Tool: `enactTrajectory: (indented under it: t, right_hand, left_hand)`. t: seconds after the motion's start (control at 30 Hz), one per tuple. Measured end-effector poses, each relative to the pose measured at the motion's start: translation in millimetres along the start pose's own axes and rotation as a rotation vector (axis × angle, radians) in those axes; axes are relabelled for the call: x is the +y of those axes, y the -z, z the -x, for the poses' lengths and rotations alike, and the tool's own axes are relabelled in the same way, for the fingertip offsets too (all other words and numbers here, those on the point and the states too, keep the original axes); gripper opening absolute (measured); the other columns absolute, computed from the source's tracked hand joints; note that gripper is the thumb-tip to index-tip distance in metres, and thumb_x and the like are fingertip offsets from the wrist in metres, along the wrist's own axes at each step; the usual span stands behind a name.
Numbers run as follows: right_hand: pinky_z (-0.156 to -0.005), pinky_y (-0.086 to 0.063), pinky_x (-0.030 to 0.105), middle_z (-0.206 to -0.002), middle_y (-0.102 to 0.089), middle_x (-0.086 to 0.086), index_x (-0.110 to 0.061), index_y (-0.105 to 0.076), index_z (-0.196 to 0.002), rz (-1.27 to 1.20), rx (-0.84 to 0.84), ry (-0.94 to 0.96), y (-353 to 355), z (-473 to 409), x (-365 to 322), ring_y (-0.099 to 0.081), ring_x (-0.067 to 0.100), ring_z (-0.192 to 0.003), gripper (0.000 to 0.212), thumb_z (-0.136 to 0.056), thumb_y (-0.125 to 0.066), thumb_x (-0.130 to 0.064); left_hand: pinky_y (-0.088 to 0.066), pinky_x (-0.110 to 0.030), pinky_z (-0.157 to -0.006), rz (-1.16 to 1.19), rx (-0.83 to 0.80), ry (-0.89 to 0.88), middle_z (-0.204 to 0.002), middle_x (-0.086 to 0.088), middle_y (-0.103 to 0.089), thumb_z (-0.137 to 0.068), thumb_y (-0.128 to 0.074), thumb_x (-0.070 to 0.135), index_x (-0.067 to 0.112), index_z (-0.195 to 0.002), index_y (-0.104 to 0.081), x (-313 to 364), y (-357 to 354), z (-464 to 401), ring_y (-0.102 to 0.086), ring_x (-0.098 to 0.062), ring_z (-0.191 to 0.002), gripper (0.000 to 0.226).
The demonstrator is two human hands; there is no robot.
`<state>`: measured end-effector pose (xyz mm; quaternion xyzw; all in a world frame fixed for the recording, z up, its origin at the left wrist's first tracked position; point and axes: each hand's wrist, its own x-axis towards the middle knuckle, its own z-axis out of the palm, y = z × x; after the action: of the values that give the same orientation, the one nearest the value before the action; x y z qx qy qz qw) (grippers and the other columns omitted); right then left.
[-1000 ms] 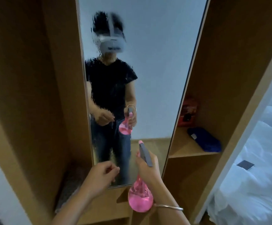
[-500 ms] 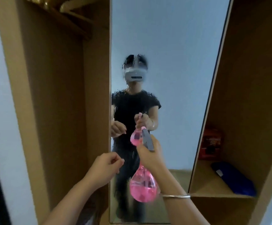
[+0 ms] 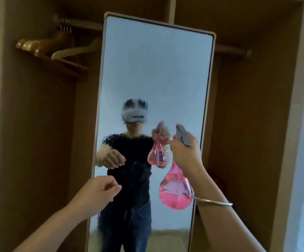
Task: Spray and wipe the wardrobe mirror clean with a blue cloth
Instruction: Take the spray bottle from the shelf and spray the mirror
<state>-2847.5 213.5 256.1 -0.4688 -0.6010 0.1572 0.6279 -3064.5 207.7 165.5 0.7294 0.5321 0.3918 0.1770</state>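
Holding a pink spray bottle (image 3: 176, 191) up by its neck, the right hand (image 3: 185, 153) has its fingers wrapped tight around it — the grey spray head (image 3: 183, 134) sticks out above the fist and points toward the wardrobe mirror (image 3: 156, 79). The bulb of the bottle hangs below the hand, partly filled with pink liquid, in front of the mirror's lower right part. A thin silver bangle (image 3: 213, 202) sits on the right wrist. The left hand (image 3: 100, 190) is raised beside it, its grip loosely curled with thumb and fingertips near each other, holding nothing. Droplets blur the lower middle of the glass, where the person's reflection shows; the upper part looks plain. The mirror stands tall between two wardrobe bays — wooden hangers (image 3: 56, 50) hang on a rail in the left one.
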Motion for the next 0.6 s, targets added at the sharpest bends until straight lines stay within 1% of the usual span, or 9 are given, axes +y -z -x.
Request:
enactTrajectory:
  t: [0.13, 0.23, 0.3, 0.37, 0.4, 0.43, 0.5, 0.57, 0.6]
  right_hand:
    - [-0.049, -0.031, 0.025, -0.057, -0.042, -0.003, -0.019, -0.043, -0.060, 0.077, -0.030, 0.092, 12, -10, -18, -0.039, 0.010, -0.048, 0.025, -0.080, -0.047, -0.003]
    - [-0.044, -0.034, 0.022, -0.063, -0.046, -0.003, -0.017, -0.046, -0.073, 0.086, -0.152, 0.131, 5, -4, -33, -0.042, 0.004, -0.042, 0.016, -0.082, -0.047, -0.004]
    - [-0.051, -0.040, 0.029, -0.068, -0.048, -0.003, -0.019, -0.047, -0.079, 0.092, -0.183, 0.142, -6, 2, -39, -0.046, 0.012, -0.052, 0.006, -0.078, -0.046, -0.013]
    - [-0.061, -0.047, 0.041, -0.072, -0.052, 0.001, -0.020, -0.045, -0.075, 0.110, -0.200, 0.169, -20, 10, -45, -0.052, 0.026, -0.063, 0.010, -0.066, -0.043, -0.022]
    - [-0.065, -0.048, 0.044, -0.073, -0.054, 0.004, -0.019, -0.044, -0.071, 0.126, -0.213, 0.187, -26, 14, -48, -0.055, 0.031, -0.067, 0.010, -0.062, -0.041, -0.023]
    - [-0.066, -0.048, 0.044, -0.071, -0.054, 0.006, -0.017, -0.042, -0.065, 0.150, -0.234, 0.208, -32, 20, -50, -0.055, 0.031, -0.067, 0.007, -0.060, -0.041, -0.022]
    - [-0.057, -0.042, 0.038, -0.061, -0.048, 0.002, -0.016, -0.038, -0.058, 0.201, -0.291, 0.217, -41, 29, -52, -0.046, 0.025, -0.058, 0.008, -0.062, -0.044, -0.018]
    - [-0.049, -0.034, 0.029, -0.054, -0.044, -0.001, -0.016, -0.038, -0.056, 0.166, -0.315, 0.133, -47, 35, -48, -0.038, 0.019, -0.051, 0.009, -0.061, -0.044, -0.020]
    - [-0.048, -0.032, 0.026, -0.054, -0.043, -0.002, -0.016, -0.039, -0.058, 0.121, -0.307, 0.077, -49, 37, -44, -0.037, 0.017, -0.050, 0.009, -0.063, -0.046, -0.020]
  left_hand:
    - [-0.042, -0.026, -0.060, -0.036, 0.024, -0.044, -0.065, -0.001, -0.060, -0.093, -0.052, 0.029, 0.014, -0.071, -0.059, 20, 10, -9, -0.052, -0.012, -0.060, 0.027]
    - [-0.045, -0.026, -0.062, -0.063, 0.039, -0.063, -0.065, -0.002, -0.062, -0.093, -0.052, 0.029, 0.014, -0.071, -0.060, 27, 10, -15, -0.055, -0.009, -0.059, 0.028]
    - [-0.045, -0.025, -0.060, -0.052, 0.045, -0.057, -0.061, 0.000, -0.061, -0.092, -0.055, 0.029, 0.016, -0.068, -0.060, 26, 6, -16, -0.054, -0.007, -0.054, 0.028]
    - [-0.044, -0.026, -0.058, -0.039, 0.043, -0.053, -0.058, 0.001, -0.061, -0.091, -0.056, 0.029, 0.017, -0.065, -0.059, 25, 4, -16, -0.053, -0.004, -0.050, 0.029]
    - [-0.044, -0.026, -0.057, -0.026, 0.037, -0.052, -0.058, 0.001, -0.060, -0.091, -0.056, 0.029, 0.016, -0.066, -0.059, 24, 3, -14, -0.052, -0.003, -0.048, 0.028]
    - [-0.043, -0.025, -0.056, -0.009, 0.028, -0.050, -0.058, 0.000, -0.060, -0.091, -0.056, 0.028, 0.015, -0.068, -0.059, 23, 3, -12, -0.052, -0.003, -0.048, 0.027]
    - [-0.041, -0.022, -0.054, 0.000, 0.025, -0.038, -0.060, -0.001, -0.059, -0.092, -0.055, 0.028, 0.013, -0.072, -0.061, 22, 4, -8, -0.051, -0.004, -0.050, 0.025]
    - [-0.041, -0.020, -0.054, -0.020, 0.044, -0.022, -0.062, 0.000, -0.060, -0.092, -0.054, 0.029, 0.015, -0.073, -0.061, 19, 9, -4, -0.052, -0.006, -0.054, 0.025]
    - [-0.042, -0.020, -0.055, -0.034, 0.052, -0.016, -0.062, 0.000, -0.061, -0.092, -0.054, 0.029, 0.015, -0.073, -0.061, 17, 11, -2, -0.053, -0.007, -0.055, 0.025]
